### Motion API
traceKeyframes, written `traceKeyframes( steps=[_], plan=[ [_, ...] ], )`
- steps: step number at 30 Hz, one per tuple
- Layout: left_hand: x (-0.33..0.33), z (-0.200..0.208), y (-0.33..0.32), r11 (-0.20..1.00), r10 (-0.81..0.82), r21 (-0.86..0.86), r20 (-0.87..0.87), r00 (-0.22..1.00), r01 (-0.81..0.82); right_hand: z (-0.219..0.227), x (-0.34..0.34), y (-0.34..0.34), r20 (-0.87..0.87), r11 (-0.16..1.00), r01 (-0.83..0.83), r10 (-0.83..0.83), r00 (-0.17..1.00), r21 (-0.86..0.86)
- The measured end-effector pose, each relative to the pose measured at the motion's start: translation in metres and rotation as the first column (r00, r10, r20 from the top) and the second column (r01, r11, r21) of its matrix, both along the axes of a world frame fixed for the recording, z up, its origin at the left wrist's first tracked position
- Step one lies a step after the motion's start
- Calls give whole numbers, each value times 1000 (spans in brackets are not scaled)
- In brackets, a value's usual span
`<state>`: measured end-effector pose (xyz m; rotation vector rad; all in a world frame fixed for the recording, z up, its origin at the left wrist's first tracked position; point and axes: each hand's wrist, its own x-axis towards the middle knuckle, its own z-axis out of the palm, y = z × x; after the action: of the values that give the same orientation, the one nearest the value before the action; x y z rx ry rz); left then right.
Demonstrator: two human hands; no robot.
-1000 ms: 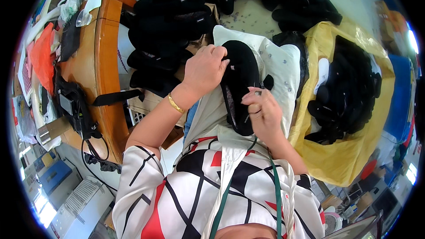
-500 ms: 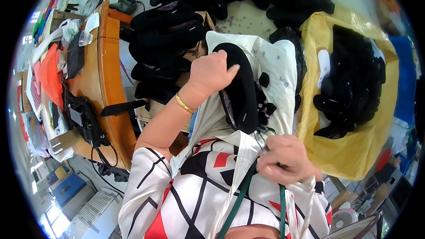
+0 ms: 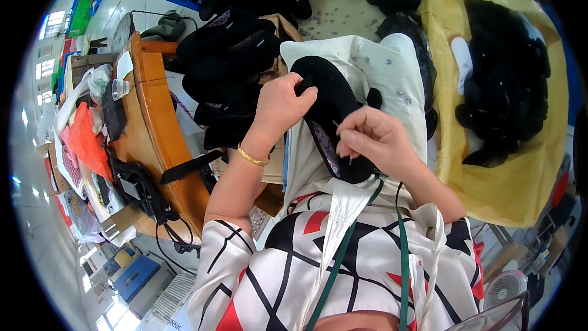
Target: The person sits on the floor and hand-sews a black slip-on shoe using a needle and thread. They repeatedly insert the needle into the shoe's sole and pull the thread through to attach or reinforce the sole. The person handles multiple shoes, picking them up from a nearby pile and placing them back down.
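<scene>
Looks like that black shoe (image 3: pixel 332 99) on the white cloth (image 3: pixel 398 79) would be light and soft, best held by the edge the left hand (image 3: pixel 282 101) pinches (right hand's (image 3: pixel 376 141) fingertips pressed together, can't tell on what).

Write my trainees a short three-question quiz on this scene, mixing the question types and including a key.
1. Multiple choice: what is the left hand touching?
A) the wooden table
B) the black shoe
C) the white fan

2. True or false: a gold bracelet circles the left wrist.

3. Fill in the blank: the yellow bag stands on the person's ____ side.

Key: 1. B; 2. True; 3. right
</scene>
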<state>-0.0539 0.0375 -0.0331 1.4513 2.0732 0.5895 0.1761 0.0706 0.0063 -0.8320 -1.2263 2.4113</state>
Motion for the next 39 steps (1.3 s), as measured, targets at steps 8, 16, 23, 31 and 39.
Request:
traceKeyframes(
  steps=[8, 16, 23, 31, 39],
  plan=[
    [-14, -17, -10, 957, 275, -222, 486, 830, -187, 47, 39, -2, -487, 867, -419, 497, 718, 268],
    [-10, -9, -5, 953, 291, -236, 532, 795, -191, 26, 10, 4, -133, 981, -190, 194, 972, 42],
    [-2, -8, -8, 934, 359, -219, 584, 728, -284, -38, -41, 11, 311, 936, -72, -42, 949, 346],
    [7, -12, -15, 909, 408, -196, 603, 685, -368, -59, -53, 13, 422, 823, -204, -47, 905, 530],
    [6, -13, -16, 908, 405, -195, 638, 655, -371, -60, -55, 13, 419, 776, -208, -79, 904, 595]
  ],
)
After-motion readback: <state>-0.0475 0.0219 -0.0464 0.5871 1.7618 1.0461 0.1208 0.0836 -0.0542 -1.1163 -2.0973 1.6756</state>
